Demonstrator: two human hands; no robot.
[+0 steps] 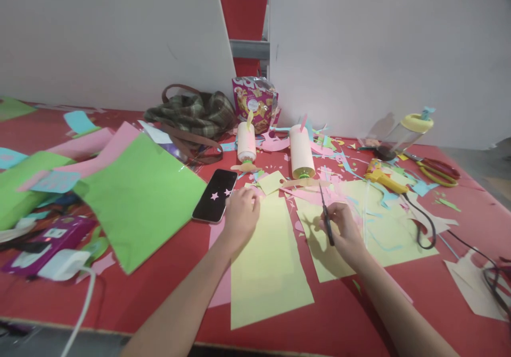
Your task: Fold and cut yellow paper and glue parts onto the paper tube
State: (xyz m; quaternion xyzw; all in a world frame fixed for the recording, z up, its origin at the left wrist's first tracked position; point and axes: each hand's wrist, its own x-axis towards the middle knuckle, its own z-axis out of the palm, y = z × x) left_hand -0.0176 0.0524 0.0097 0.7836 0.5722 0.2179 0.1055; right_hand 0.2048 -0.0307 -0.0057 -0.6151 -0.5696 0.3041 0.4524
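My right hand [344,230] is closed round a small pair of black scissors [325,214], blades pointing away from me, above a pale yellow sheet [383,229]. My left hand [240,214] rests with curled fingers on the top edge of another pale yellow sheet [267,261], just right of a black phone [214,195] with pink stars on it. Whether the left fingers pinch the paper is hard to see. Two paper-wrapped bottles [301,152] lie beyond the hands.
A big green sheet [139,197] and pink paper lie left. A plaid bag [191,115] and snack packet [255,101] stand at the back. A yellow glue gun [383,179] with cable, red-handled scissors [437,169], a water bottle [403,133] and many scraps lie right.
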